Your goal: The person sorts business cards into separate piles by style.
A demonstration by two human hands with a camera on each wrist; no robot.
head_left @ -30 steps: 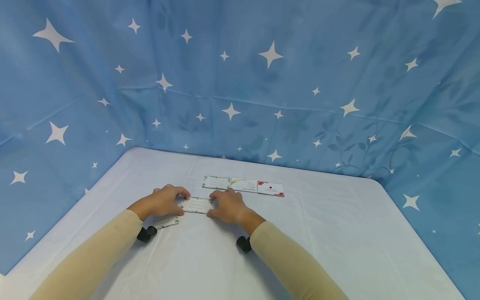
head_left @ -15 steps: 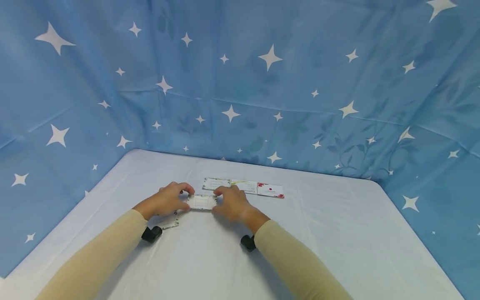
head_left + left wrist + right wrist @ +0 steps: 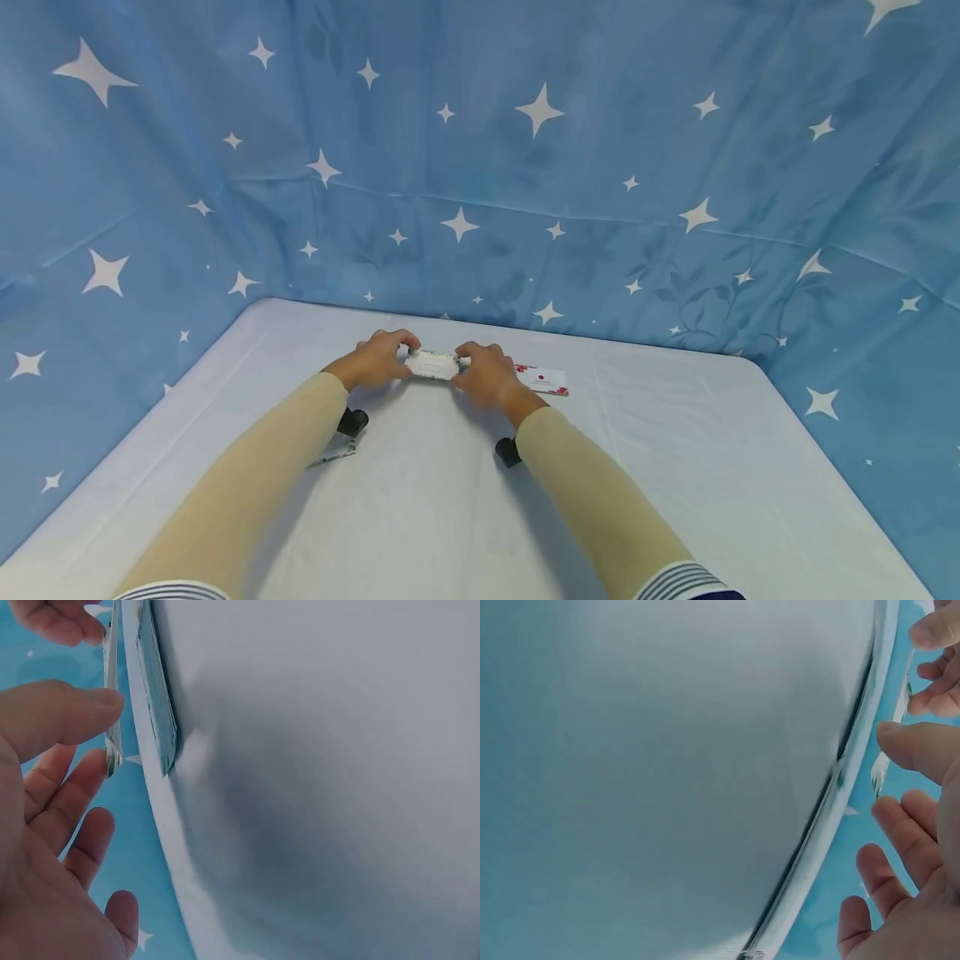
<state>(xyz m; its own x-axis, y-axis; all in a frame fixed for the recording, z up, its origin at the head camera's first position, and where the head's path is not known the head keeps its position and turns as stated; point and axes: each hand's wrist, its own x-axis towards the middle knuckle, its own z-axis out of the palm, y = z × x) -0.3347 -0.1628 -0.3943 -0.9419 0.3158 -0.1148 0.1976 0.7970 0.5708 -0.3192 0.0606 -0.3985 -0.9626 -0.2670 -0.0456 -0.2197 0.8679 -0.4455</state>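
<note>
Between my two hands is a white floral-bordered card (image 3: 432, 365), possibly a few together, raised off the table. My left hand (image 3: 378, 358) pinches its left end between thumb and fingers. At the other end, my right hand (image 3: 487, 375) pinches it the same way. In the left wrist view, the held card (image 3: 112, 667) is seen edge-on, apart from a card stack (image 3: 156, 690) lying on the table. Right of my right hand lies a stack of white cards with red flowers (image 3: 542, 379). The middle stack of that row is mostly hidden by my right hand.
More floral cards (image 3: 333, 452) lie nearer me, partly covered by my left forearm. The white-covered table (image 3: 420, 500) ends at a blue star-patterned curtain (image 3: 480, 167). A black wrist camera (image 3: 352, 422) sits under my left wrist.
Both hands have carried the floral card away from me and rightward, from in front of the row to over its left end. The row and the nearer cards stay put.
</note>
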